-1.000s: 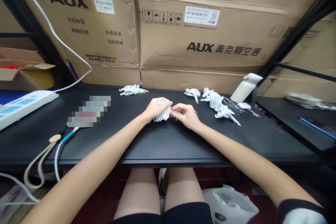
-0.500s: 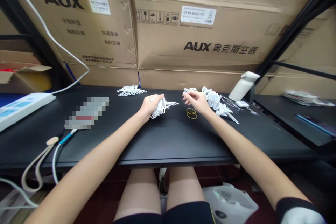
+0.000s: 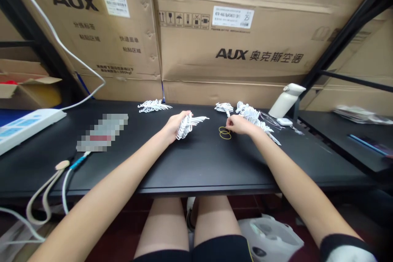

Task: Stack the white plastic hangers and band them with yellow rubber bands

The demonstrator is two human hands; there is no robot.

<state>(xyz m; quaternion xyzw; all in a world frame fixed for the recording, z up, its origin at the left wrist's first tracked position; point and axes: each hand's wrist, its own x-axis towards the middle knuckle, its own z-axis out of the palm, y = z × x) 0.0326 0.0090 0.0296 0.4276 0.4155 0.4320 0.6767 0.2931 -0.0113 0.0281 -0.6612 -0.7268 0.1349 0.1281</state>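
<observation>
My left hand (image 3: 177, 126) is closed around a bundle of thin white hooked pieces (image 3: 184, 127), whose slim ends stick out to the right. Over the black table, my right hand (image 3: 239, 125) has its fingers drawn together beside two overlapping yellow rubber bands (image 3: 225, 135). Its fingertips are at the right edge of the upper band; whether they pinch it cannot be made out. A small pile of white hooked pieces (image 3: 224, 107) lies just beyond this hand. A longer row of them (image 3: 250, 112) runs behind it, partly hidden. Another small pile (image 3: 153, 105) is at the back left.
Cardboard boxes (image 3: 190, 61) stand along the back of the table (image 3: 196, 168). To the right are a white bottle (image 3: 285, 100) and a small white case (image 3: 284, 122). A power strip (image 3: 29, 127), a blurred-out object (image 3: 102, 133) and a strap (image 3: 46, 196) are to the left.
My right hand has moved slightly right and down, away from the small white pile to the rubber bands, and its fingers have closed together. My left hand still holds its bundle.
</observation>
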